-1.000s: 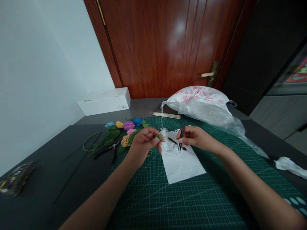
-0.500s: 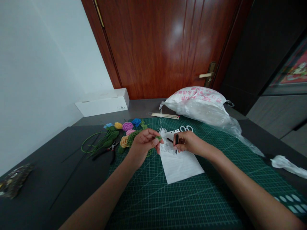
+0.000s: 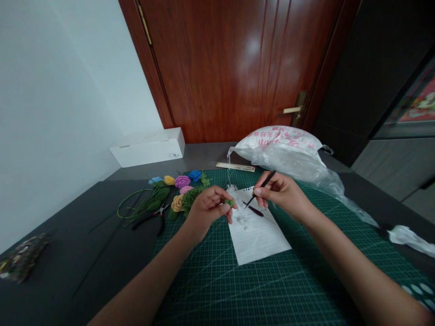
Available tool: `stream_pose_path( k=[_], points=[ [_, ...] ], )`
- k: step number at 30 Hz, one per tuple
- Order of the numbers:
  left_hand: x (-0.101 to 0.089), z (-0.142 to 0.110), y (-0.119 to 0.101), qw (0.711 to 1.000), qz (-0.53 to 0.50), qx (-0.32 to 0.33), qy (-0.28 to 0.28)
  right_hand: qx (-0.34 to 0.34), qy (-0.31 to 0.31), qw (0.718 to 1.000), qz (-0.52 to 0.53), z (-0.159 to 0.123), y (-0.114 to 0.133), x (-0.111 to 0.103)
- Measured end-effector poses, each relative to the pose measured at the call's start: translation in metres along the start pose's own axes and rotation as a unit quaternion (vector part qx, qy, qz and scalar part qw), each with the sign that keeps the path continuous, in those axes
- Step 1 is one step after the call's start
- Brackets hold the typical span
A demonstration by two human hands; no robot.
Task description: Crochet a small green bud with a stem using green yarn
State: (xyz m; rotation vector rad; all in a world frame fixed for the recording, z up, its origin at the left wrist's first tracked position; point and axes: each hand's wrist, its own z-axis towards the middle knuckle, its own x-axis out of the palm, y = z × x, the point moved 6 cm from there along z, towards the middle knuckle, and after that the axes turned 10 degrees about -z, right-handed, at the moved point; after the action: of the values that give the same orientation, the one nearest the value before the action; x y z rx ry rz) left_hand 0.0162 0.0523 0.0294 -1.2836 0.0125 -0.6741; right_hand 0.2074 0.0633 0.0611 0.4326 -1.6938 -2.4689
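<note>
Between the thumb and fingers of my left hand [image 3: 210, 206] is a small green crocheted piece [image 3: 230, 203]. My right hand [image 3: 283, 194] grips slim black tweezers [image 3: 264, 180], their tip slanting down to the left over the paper. Beneath both hands lies a white lined sheet of paper [image 3: 260, 242] with a torn hole-punched top edge. A dark slender tool [image 3: 255, 211] rests on that sheet. White fluffy stuffing [image 3: 233, 188] sits at its upper left, near my left fingertips.
Left of the hands are crocheted flowers [image 3: 182, 182], green yarn [image 3: 190, 199] and black-handled pliers [image 3: 161, 217]. A green cutting mat [image 3: 210, 280] covers the table. Farther back are a white box [image 3: 149, 151], a ruler [image 3: 235, 167] and a large plastic-wrapped bag [image 3: 282, 140].
My right hand has lifted and shifted right, tilting the tweezers from upright to a slant. The dark tool on the paper is now more exposed. My left hand still pinches the green piece.
</note>
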Motion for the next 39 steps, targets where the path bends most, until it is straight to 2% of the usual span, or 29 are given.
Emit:
stream_pose_path(
  k=[11, 23, 30, 35, 39],
  points=[
    [0.007, -0.003, -0.003, 0.999, -0.021, 0.027, 0.015, -0.035, -0.065, 0.997, -0.013, -0.013, 0.025, 0.009],
    [0.011, -0.006, -0.002, 0.998, -0.007, 0.041, 0.048, -0.024, -0.072, 0.997, 0.006, -0.014, 0.021, 0.016],
    [0.017, -0.008, -0.005, 0.992, 0.031, 0.062, 0.101, -0.002, -0.069, 0.998, 0.008, -0.014, 0.020, 0.018],
    [0.017, -0.007, -0.005, 0.993, 0.028, 0.056, 0.099, 0.008, -0.061, 0.998, 0.012, -0.013, 0.019, 0.018],
    [0.016, -0.007, -0.006, 0.994, 0.025, 0.060, 0.089, -0.021, -0.082, 0.996, 0.004, -0.014, 0.025, 0.013]
  ],
)
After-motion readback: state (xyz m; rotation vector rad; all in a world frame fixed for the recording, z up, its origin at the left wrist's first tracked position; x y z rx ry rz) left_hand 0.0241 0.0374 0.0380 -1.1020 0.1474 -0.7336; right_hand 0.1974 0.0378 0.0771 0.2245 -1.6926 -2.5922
